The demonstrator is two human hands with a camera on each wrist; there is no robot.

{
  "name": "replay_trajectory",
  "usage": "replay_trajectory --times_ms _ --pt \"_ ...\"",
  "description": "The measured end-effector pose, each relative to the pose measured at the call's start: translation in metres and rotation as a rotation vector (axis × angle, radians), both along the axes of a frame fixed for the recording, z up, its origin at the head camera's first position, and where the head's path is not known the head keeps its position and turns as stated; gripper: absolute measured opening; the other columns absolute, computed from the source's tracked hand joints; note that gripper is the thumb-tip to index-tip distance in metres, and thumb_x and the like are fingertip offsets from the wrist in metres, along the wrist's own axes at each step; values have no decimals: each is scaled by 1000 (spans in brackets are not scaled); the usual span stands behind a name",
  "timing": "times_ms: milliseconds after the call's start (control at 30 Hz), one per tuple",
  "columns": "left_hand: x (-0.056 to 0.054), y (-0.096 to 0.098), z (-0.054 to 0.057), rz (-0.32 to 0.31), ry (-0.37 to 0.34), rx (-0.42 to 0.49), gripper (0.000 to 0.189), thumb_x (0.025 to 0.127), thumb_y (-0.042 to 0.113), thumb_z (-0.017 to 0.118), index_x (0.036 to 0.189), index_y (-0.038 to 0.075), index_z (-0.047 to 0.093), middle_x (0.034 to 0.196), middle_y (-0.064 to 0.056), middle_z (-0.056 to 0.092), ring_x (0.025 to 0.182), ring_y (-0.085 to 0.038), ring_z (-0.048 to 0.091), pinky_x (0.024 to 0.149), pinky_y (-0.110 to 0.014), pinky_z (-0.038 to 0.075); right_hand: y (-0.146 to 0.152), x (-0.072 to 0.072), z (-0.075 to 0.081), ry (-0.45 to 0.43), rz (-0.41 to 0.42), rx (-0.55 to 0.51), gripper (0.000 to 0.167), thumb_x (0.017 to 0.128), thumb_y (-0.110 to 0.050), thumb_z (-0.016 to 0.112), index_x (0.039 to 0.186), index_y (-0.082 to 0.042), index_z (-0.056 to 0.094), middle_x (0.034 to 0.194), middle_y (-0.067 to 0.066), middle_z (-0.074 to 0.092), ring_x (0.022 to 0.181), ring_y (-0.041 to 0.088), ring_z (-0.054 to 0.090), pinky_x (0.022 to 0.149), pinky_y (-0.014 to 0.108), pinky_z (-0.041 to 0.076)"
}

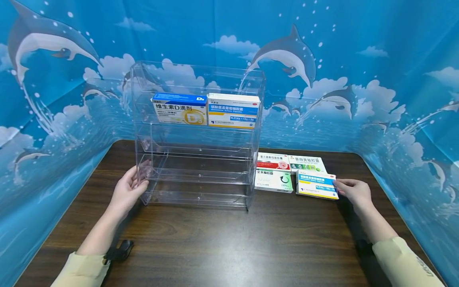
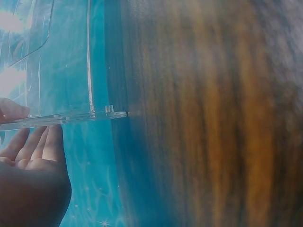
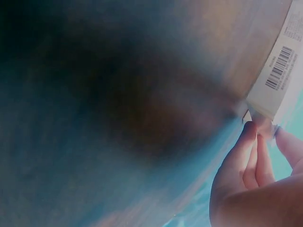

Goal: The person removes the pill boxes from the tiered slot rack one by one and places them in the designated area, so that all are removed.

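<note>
My left hand (image 1: 126, 188) grips the left side wall of a clear acrylic tiered rack (image 1: 201, 175), thumb on one face and fingers on the other, as the left wrist view also shows. On the rack's upper tier stand a vitamin D drops box (image 1: 175, 111) and a blue, white and yellow capsule box (image 1: 234, 111), side by side. To the right of the rack, my right hand (image 1: 355, 192) pinches the right end of a matching blue, white and yellow capsule box (image 1: 317, 185). In the right wrist view, thumb and fingertips meet at the end of that box (image 3: 277, 71), whose barcode side shows.
Beside the held box lies a white and green box (image 1: 273, 181). Behind are a red and white box (image 1: 272, 162) and a white box with green pictures (image 1: 306, 164). The dark wooden table (image 1: 229, 243) ends at a blue dolphin-print curtain (image 1: 322, 119).
</note>
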State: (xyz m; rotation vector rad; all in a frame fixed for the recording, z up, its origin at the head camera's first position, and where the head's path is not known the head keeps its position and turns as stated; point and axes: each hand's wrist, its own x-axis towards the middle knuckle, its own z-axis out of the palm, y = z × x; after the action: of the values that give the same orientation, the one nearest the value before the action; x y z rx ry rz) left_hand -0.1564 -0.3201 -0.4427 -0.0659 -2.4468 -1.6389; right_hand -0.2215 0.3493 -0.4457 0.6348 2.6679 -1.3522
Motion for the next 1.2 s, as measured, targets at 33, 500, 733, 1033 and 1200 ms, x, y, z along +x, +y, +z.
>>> replay_trajectory --times_ms 33,500,733,1033,1200 --pt "0 0 0 -2 -3 0 60 104 -3 58 160 -7 37 155 -40 44 116 26 48 97 3 45 0 -1 -1 0 6 8 65 105 -39 67 144 12 57 152 34 50 77 -7 58 67 6 57" --pt "7 -2 0 28 -29 16 60 106 0 57 160 -8 34 138 -2 63 110 28 50 95 3 47 -7 -3 -1 52 49 117 56 104 -35 69 138 8 64 143 33 60 98 19 65 64 8 53" --pt "4 -1 0 7 -12 -30 59 105 -1 58 160 -6 38 155 -36 47 117 26 48 97 3 44 -8 10 4 251 136 224 46 102 -29 72 133 4 69 128 29 72 89 -7 60 66 5 48" --pt "3 1 2 2 -23 -2 61 105 -2 56 162 -5 34 155 -40 45 115 27 48 96 5 43 -14 29 4 458 474 444 55 87 -18 89 133 4 68 128 29 70 112 44 69 85 26 64" --pt "2 1 3 6 -36 -2 61 106 -1 56 162 -5 33 155 -38 46 114 27 47 95 5 43 -16 31 0 457 539 532 60 84 -13 90 135 5 66 135 32 64 122 51 60 97 70 54"
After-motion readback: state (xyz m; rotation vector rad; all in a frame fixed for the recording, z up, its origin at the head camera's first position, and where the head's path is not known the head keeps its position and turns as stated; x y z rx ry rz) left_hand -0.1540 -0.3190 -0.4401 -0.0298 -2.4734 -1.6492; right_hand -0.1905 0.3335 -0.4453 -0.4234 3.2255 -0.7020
